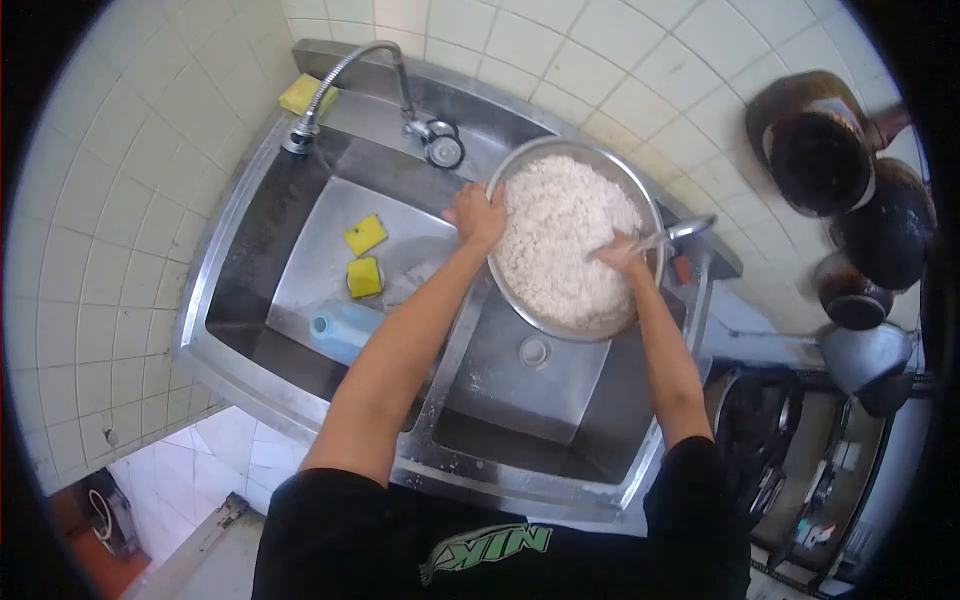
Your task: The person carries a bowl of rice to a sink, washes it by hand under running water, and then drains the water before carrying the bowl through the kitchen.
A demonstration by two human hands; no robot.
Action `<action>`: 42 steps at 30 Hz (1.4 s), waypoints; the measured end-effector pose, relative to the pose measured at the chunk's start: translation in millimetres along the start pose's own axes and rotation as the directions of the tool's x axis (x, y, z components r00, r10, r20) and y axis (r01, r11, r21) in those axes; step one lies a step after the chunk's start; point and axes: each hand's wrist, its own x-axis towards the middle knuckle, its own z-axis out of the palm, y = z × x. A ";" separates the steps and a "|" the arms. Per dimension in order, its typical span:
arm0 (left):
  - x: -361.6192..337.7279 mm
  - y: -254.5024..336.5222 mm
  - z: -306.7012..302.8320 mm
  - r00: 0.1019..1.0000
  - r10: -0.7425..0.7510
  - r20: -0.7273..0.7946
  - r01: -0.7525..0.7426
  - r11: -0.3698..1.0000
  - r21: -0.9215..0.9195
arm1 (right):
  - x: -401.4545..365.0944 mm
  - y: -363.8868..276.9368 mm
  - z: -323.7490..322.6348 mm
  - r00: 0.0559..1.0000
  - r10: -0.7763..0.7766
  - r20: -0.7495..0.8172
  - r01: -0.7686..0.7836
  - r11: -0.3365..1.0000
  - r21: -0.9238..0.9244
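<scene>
A large metal bowl (646, 188) rests tilted over the right sink basin, filled with a white, crumbly mass that looks like wet rice (560, 230). My left hand (478, 214) grips the bowl's left rim, thumb on the inner side. Inside the bowl, toward its right, my right hand (620, 252) is sunk into the white mass. Its fingers are mostly buried, so their closure does not show. Just above that hand, water runs from a curved tap spout (690, 227) on the right.
In the left basin (310, 250) lie two yellow sponges (365, 234) and a light blue bottle (345, 330). A flexible faucet (345, 80) arches over that basin's back edge. Another yellow sponge (305, 95) sits at the rear corner. Dark pots (820, 150) hang on the right wall above a stove (755, 420).
</scene>
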 end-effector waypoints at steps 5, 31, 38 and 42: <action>1.1 4.3 -1.6 0.998 0.030 -0.050 -0.028 0.999 0.040 | 1.4 25.3 53.2 0.928 -0.049 0.368 -0.353 0.194 0.915; 80.0 44.6 9.0 0.866 0.435 0.246 -0.499 0.742 0.447 | -37.4 -19.0 -32.2 0.929 -0.297 -0.220 0.351 0.895 0.274; -17.5 4.7 -4.7 0.961 0.226 -0.158 -0.244 0.964 -0.106 | 16.4 -17.3 -1.8 0.984 -0.135 -0.119 0.110 0.975 -0.195; -135.2 -3.5 34.6 0.948 -0.297 -0.113 0.157 0.745 -0.649 | 35.4 2.4 13.7 0.941 -0.278 -0.191 0.242 0.951 -0.194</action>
